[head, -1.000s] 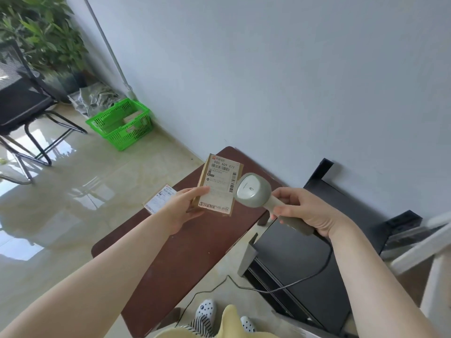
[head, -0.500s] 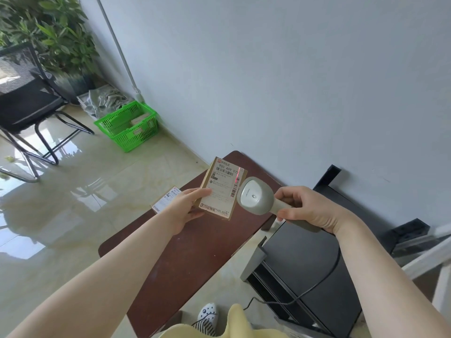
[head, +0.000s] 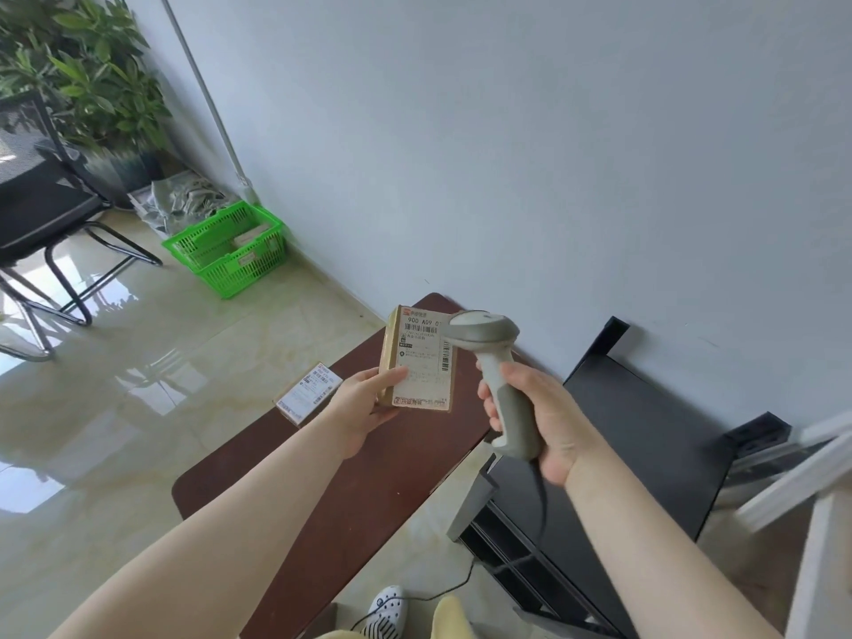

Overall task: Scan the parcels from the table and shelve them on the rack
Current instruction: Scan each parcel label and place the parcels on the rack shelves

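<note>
My left hand point(head: 364, 405) holds a small brown parcel point(head: 417, 362) upright above the dark brown table point(head: 322, 491), its white label with barcodes facing me. My right hand point(head: 544, 426) grips the handle of a grey barcode scanner point(head: 495, 357), whose head stands upright and covers the label's top right corner. A second small labelled parcel point(head: 308, 392) lies flat on the table's left edge, just left of my left wrist.
A black low cabinet point(head: 645, 454) stands right of the table, the scanner's cable hanging toward it. White rack bars point(head: 793, 481) show at the far right. A green basket point(head: 228, 249) with boxes, a black chair point(head: 41, 209) and a plant point(head: 87, 85) stand on the glossy floor at the left.
My right hand has turned the scanner from pointing sideways at the label to standing upright beside it. The red scan line seen half a second ago is gone. The parcel stays in my left hand.
</note>
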The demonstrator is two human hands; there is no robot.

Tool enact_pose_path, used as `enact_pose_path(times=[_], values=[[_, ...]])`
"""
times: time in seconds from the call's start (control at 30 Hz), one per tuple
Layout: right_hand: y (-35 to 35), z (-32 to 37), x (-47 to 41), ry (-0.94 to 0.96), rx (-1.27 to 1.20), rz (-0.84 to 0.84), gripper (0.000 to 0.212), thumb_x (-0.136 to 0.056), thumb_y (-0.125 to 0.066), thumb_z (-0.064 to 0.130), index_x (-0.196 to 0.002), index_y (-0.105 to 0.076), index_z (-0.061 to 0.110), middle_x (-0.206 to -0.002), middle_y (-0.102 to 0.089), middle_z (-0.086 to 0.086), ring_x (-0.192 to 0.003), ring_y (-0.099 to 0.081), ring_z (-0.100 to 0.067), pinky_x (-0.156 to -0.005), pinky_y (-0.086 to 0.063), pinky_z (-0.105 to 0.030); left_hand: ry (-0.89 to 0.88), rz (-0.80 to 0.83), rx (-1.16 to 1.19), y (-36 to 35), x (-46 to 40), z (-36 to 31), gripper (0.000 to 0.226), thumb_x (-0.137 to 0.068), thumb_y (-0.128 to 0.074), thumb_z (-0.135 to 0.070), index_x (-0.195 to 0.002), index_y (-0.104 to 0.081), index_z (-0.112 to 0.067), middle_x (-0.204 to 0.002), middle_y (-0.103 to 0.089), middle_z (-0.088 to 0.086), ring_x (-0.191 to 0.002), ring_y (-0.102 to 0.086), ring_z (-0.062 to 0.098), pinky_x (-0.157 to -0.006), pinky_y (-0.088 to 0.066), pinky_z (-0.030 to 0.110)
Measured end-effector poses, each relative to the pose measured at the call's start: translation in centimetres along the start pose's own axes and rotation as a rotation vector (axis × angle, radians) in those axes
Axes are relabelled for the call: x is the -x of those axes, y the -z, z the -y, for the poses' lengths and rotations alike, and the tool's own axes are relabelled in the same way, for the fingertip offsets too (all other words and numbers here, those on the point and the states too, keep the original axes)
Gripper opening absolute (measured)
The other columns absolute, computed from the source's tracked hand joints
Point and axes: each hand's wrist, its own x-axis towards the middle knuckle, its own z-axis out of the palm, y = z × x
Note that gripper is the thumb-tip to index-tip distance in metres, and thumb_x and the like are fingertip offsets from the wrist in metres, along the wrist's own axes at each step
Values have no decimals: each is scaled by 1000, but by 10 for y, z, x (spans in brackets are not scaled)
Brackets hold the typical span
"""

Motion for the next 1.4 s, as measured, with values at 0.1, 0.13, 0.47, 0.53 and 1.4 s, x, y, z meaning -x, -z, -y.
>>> enact_pose_path(times=[0.1, 0.13, 0.47, 0.53, 1.4], values=[[-20, -5, 2, -47, -181, -86, 35, -78, -72, 38, -94, -69, 8, -81, -61, -9, -63, -50, -16, -61, -43, -28, 6, -8, 75, -14, -4, 5, 32, -94, -69, -21, -124, -68, -9, -99, -78, 6, -90, -73, 15, -84, -57, 29], [-25, -5, 3, -52, -201, -104, 32, -82, -71, 37, -95, -69, 7, -81, -62, -8, -64, -51, -15, -61, -43, -27, 8, -8, 85, -18, -5, 6, 32, -95, -69, -20, -124, -67, -8, -100, -77, 7, -90, -73, 15, -81, -58, 28], [-27, -5, 5, -68, -168, -213, 26, -92, -63, 34, -83, -74, 12, -80, -59, -10, -61, -49, -16, -64, -42, -30, 24, 12, 47, -38, -12, 12, 34, -96, -68, -20, -126, -66, -7, -101, -77, 6, -89, -74, 14, -69, -58, 23], [-24, -4, 5, -63, -180, -226, 26, -93, -62, 33, -84, -71, 10, -78, -59, -9, -60, -49, -16, -63, -42, -29, 30, 11, 34, -41, -13, 12, 35, -95, -69, -21, -128, -65, -7, -104, -77, 8, -92, -74, 16, -69, -59, 23], [149, -88, -38, -207, -145, -1105, 22, -93, -67, 21, -109, -55, 12, -107, -62, -10, -92, -57, -27, -80, -44, -34, 100, 99, 44, -85, -7, 23, 27, -98, -63, -18, -124, -66, -10, -110, -77, 8, -102, -73, 20, -87, -58, 31]])
